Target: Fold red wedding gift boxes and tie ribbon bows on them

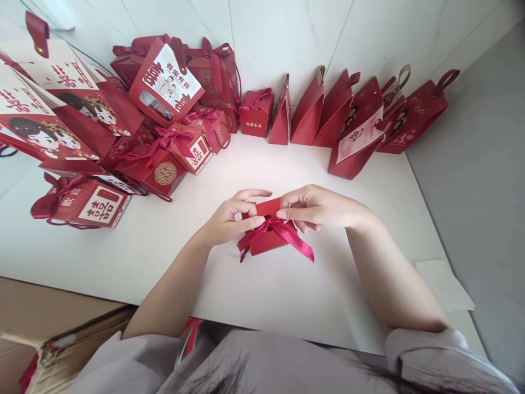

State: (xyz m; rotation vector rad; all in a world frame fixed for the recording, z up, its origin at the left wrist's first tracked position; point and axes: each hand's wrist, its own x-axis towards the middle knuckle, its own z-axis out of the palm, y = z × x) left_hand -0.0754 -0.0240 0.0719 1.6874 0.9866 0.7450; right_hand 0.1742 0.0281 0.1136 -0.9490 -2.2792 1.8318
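Observation:
A small red gift box [262, 246] rests on the white table in front of me, with a glossy crimson ribbon [296, 243] across its top. The ribbon's two tails hang down the near side, the right one reaching out past the box. My left hand [229, 218] pinches the ribbon at the left of the knot between thumb and bent fingers. On the other side, my right hand [318, 207] grips the ribbon between thumb and forefinger. The fingers partly cover the loops. A dark red cord [243, 255] dangles at the box's left corner.
Finished-looking red boxes with bows [164, 171] are piled at the left, beside tall printed bags [30, 120]. Several pointed red boxes [309, 112] line the tiled wall. A white sheet [443, 284] lies at right; a cardboard carton [86, 334] stands at lower left.

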